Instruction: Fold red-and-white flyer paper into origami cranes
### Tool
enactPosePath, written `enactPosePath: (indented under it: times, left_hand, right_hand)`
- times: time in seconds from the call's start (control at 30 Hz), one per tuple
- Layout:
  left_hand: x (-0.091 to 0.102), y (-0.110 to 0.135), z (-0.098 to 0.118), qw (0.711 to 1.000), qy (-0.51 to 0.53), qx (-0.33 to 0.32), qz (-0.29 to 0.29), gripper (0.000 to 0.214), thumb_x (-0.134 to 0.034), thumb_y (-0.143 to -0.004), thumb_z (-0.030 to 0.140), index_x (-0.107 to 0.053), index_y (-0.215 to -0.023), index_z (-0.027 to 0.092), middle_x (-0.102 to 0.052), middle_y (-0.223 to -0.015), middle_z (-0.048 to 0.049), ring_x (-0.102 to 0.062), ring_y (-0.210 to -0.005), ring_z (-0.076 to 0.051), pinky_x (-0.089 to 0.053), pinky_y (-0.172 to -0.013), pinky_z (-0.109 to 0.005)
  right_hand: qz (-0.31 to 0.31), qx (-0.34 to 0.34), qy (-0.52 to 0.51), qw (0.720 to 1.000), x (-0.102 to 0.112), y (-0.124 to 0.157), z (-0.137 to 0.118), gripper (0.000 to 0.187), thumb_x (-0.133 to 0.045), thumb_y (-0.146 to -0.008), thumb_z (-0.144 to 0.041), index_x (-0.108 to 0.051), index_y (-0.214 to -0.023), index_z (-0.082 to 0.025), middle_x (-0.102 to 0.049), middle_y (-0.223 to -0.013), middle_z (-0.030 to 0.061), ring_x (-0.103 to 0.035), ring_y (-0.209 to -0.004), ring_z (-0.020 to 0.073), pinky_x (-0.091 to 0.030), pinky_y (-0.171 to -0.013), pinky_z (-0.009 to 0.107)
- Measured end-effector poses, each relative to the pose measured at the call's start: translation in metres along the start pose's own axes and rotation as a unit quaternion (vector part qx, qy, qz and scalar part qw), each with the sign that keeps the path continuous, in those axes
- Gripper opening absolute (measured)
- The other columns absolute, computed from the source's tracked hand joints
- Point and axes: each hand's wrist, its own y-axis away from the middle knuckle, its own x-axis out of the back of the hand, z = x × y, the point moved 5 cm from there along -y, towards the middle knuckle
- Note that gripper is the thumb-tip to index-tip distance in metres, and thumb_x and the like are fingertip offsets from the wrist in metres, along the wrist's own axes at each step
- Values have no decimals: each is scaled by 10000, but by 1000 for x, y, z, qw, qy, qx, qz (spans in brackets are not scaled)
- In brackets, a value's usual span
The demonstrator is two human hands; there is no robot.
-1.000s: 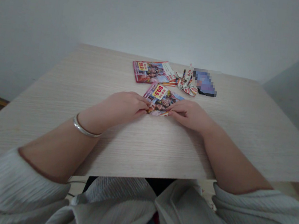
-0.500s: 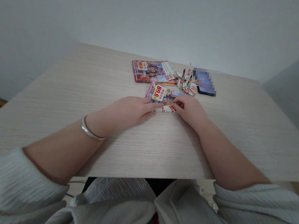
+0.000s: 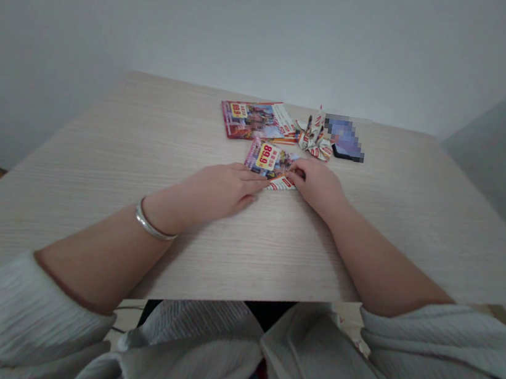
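Observation:
A colourful printed paper sheet with a yellow "89.9" label lies on the light wooden table; its near edge is folded over. My left hand, with a silver bangle on the wrist, lies flat with fingers stretched onto the sheet's near left edge. My right hand pinches the folded edge at the sheet's right side, fingers pressed together.
Further back lie a second printed flyer, a folded paper crane made from the same kind of paper, and a dark phone with a blurred screen. A white wall stands behind the table. My grey sleeves fill the bottom.
The sheet's near edge has been folded up and away from me. Both hands slid forward with it; my left hand flattened from a pinch, and my right hand moved to the fold.

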Motion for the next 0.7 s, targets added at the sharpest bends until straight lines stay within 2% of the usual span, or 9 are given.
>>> enactPosePath:
  times: [0.33,0.47,0.6,0.7]
  left_hand:
    - [4,0,3,999,-3,28,-29,465,-368,-1116,310,-615,-1474,145,-691,-1449,-144,-664,-1323,-260,-495,-1171,-416]
    - [4,1,3,999,10,26,-36,449,-376,-1113,311,-633,-1434,131,-693,-1443,-150,-672,-1322,-266,-495,-1171,-413]
    - [-2,-1,4,998,37,-7,-40,470,-395,-1113,317,-583,-1502,134,-626,-1540,-139,-600,-1424,-243,-428,-1237,-382]
    - [-8,-2,5,997,53,-17,-51,508,-407,-1111,316,-517,-1570,129,-543,-1624,-133,-521,-1504,-231,-370,-1280,-367]
  right_hand:
    - [-22,-27,29,999,-1,-6,-1,251,-598,-1041,-393,-745,-1020,-190,-771,-998,87,-654,-886,217,-381,-709,318]
    - [-67,-49,31,996,4,-2,2,247,-588,-1029,-378,-750,-963,-203,-775,-918,67,-635,-794,198,-348,-647,317]
    - [-133,-75,45,987,11,7,12,294,-602,-983,-437,-716,-824,-219,-745,-817,54,-581,-693,189,-311,-584,320]
    - [-136,-51,70,987,16,13,12,338,-551,-1000,-464,-691,-818,-215,-731,-802,63,-543,-671,190,-291,-580,326]
